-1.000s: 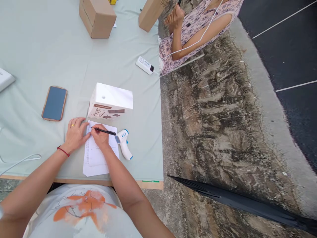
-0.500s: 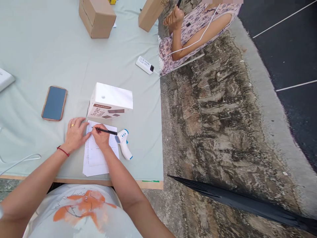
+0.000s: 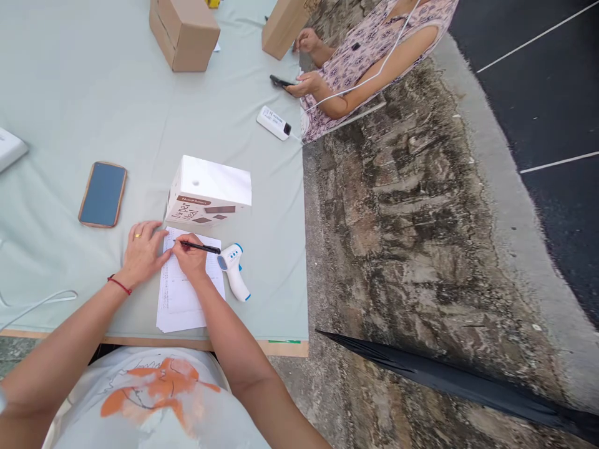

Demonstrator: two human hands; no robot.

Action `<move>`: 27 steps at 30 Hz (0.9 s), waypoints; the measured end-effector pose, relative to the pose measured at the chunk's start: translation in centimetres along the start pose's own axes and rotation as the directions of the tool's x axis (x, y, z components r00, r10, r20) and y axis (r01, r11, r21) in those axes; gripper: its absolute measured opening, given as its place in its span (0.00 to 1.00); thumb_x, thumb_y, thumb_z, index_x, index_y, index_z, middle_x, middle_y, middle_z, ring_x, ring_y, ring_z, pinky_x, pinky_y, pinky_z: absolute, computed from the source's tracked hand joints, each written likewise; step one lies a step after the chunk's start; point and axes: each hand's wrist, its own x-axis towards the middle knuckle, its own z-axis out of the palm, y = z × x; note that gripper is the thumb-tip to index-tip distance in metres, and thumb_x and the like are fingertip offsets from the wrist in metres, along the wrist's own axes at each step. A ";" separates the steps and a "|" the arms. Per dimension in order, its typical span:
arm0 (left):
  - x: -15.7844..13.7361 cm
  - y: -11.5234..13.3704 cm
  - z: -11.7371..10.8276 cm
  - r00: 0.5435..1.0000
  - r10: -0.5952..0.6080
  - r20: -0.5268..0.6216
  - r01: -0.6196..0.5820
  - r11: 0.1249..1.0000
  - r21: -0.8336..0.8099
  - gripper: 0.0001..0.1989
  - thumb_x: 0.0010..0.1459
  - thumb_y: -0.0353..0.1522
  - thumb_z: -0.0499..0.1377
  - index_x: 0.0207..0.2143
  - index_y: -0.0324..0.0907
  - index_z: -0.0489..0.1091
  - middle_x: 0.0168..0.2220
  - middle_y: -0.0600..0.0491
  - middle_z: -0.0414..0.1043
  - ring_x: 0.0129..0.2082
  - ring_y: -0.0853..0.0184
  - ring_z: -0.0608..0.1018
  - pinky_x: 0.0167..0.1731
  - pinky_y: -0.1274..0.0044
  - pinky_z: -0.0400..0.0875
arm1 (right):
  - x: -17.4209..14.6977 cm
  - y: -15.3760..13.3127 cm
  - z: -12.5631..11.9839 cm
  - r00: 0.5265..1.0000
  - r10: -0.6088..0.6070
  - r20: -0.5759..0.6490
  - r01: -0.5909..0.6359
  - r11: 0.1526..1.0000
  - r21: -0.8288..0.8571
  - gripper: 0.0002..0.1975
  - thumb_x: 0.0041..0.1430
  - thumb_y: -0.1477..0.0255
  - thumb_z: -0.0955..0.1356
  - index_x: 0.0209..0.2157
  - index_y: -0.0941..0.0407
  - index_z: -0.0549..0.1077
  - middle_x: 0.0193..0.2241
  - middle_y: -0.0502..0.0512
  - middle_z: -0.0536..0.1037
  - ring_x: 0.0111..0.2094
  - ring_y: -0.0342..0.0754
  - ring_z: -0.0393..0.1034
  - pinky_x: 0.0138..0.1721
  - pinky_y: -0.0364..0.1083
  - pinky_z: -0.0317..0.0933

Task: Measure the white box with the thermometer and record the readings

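A black pen (image 3: 201, 247) is gripped in my right hand (image 3: 191, 257), which rests on a stack of printed paper sheets (image 3: 182, 305). The pen's tip is near the upper left of the top sheet. My left hand (image 3: 144, 251) lies with fingers spread at the left edge of the sheets, thumb touching the paper. Just right of the papers is a white and blue infrared thermometer (image 3: 234, 272). Beyond my hands stands a white and brown box (image 3: 215, 182), close to the top edge of the sheets.
A smartphone (image 3: 102, 194) lies left of the white box. Farther back are a cardboard box (image 3: 185, 37), a tall brown box (image 3: 283, 28) and a white power bank-like device (image 3: 274, 123) with a cable. Another person (image 3: 360, 68) sits at the right edge, holding a dark phone (image 3: 281, 82).
The other person's arms have come down and forward, and the phone in one hand is now over the table edge. My hands and the pen have barely moved.
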 end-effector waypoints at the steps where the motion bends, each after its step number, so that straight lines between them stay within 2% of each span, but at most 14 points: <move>1: 0.0 0.0 0.0 1.000 0.003 -0.004 -0.003 1.000 0.001 0.16 0.63 0.37 0.56 0.49 0.38 0.71 0.57 0.41 0.66 0.58 0.51 0.67 0.61 0.57 0.57 | 0.0 -0.1 0.0 1.000 -0.012 -0.016 0.012 1.000 0.006 0.06 0.54 0.70 0.63 0.27 0.56 0.70 0.25 0.49 0.70 0.25 0.44 0.63 0.29 0.44 0.61; 5: -0.1 -0.2 0.1 1.000 0.018 -0.011 -0.018 1.000 0.007 0.17 0.62 0.38 0.58 0.49 0.38 0.71 0.56 0.41 0.66 0.58 0.51 0.67 0.61 0.57 0.56 | 0.3 -1.2 -0.6 0.995 -0.079 -0.059 0.081 0.996 0.031 0.06 0.59 0.71 0.64 0.31 0.57 0.71 0.27 0.51 0.72 0.27 0.44 0.65 0.30 0.43 0.62; 8: 0.0 -0.2 0.0 1.000 0.010 0.005 -0.010 1.000 0.000 0.18 0.61 0.38 0.59 0.50 0.38 0.71 0.57 0.41 0.66 0.58 0.51 0.66 0.62 0.57 0.56 | 0.4 -2.7 -2.2 0.982 -0.187 0.021 0.187 0.981 -0.045 0.09 0.68 0.71 0.62 0.40 0.57 0.73 0.35 0.55 0.75 0.36 0.47 0.70 0.39 0.45 0.66; 11: 0.0 -0.1 -0.1 1.000 -0.018 0.024 0.018 1.000 -0.025 0.18 0.62 0.39 0.57 0.50 0.39 0.71 0.57 0.42 0.66 0.58 0.51 0.66 0.62 0.56 0.55 | -0.2 -3.4 -4.4 0.946 -0.297 0.132 0.320 0.920 -0.226 0.12 0.72 0.73 0.58 0.47 0.57 0.72 0.40 0.59 0.74 0.43 0.50 0.69 0.47 0.48 0.66; 15: 0.3 -0.1 -0.2 0.996 -0.081 0.045 0.086 0.988 -0.125 0.19 0.59 0.39 0.56 0.49 0.39 0.69 0.57 0.42 0.66 0.59 0.50 0.66 0.64 0.54 0.53 | -2.2 -2.7 -6.6 0.929 -0.265 0.258 0.364 0.781 -0.508 0.19 0.70 0.80 0.55 0.55 0.61 0.70 0.43 0.64 0.72 0.44 0.53 0.66 0.47 0.51 0.64; 17: 0.8 -0.1 -0.5 0.985 -0.153 0.078 0.166 0.963 -0.210 0.19 0.57 0.37 0.54 0.50 0.39 0.67 0.57 0.43 0.67 0.58 0.52 0.67 0.64 0.55 0.53 | -3.4 -2.3 -7.2 0.918 -0.241 0.315 0.385 0.732 -0.562 0.21 0.69 0.82 0.54 0.54 0.62 0.71 0.42 0.64 0.72 0.42 0.53 0.65 0.45 0.51 0.63; 20: 2.4 -0.2 -1.3 0.945 -0.278 0.170 0.318 0.900 -0.297 0.23 0.55 0.35 0.52 0.53 0.38 0.63 0.55 0.42 0.67 0.58 0.52 0.66 0.62 0.56 0.57 | -4.6 -2.3 -8.1 0.908 -0.246 0.338 0.402 0.734 -0.547 0.22 0.69 0.82 0.55 0.56 0.60 0.71 0.41 0.63 0.70 0.41 0.53 0.65 0.45 0.51 0.64; 22: 3.9 -0.5 -1.8 0.926 -0.327 0.191 0.373 0.871 -0.320 0.26 0.55 0.38 0.53 0.55 0.37 0.61 0.55 0.40 0.66 0.60 0.50 0.64 0.60 0.57 0.61 | -5.1 -2.5 -9.3 0.936 -0.235 0.263 0.345 0.762 -0.547 0.21 0.69 0.79 0.57 0.58 0.59 0.70 0.44 0.63 0.69 0.45 0.53 0.65 0.48 0.53 0.64; 24: 5.5 -1.0 -1.9 0.930 -0.323 0.174 0.364 0.870 -0.333 0.33 0.55 0.42 0.56 0.59 0.36 0.58 0.58 0.40 0.63 0.61 0.49 0.62 0.59 0.58 0.62 | -5.2 -2.4 -10.9 0.978 -0.159 0.137 0.209 0.774 -0.597 0.20 0.68 0.73 0.61 0.59 0.59 0.68 0.49 0.65 0.67 0.50 0.56 0.64 0.53 0.56 0.62; 26: 6.9 -1.6 -1.7 0.949 -0.262 0.176 0.306 0.901 -0.308 0.38 0.52 0.42 0.58 0.63 0.35 0.55 0.61 0.39 0.60 0.63 0.47 0.59 0.62 0.56 0.58 | -5.2 -2.0 -12.8 0.999 0.014 0.031 0.010 0.744 -0.668 0.27 0.62 0.67 0.67 0.61 0.60 0.66 0.52 0.68 0.66 0.53 0.60 0.62 0.54 0.59 0.61; 27: 7.5 -1.8 -1.5 0.954 -0.232 0.192 0.281 0.915 -0.288 0.40 0.51 0.41 0.58 0.64 0.35 0.54 0.62 0.40 0.60 0.64 0.47 0.57 0.64 0.55 0.55 | -5.2 -1.8 -13.6 0.991 0.130 -0.002 -0.095 0.715 -0.692 0.32 0.57 0.65 0.70 0.62 0.61 0.65 0.53 0.69 0.65 0.54 0.62 0.62 0.55 0.60 0.61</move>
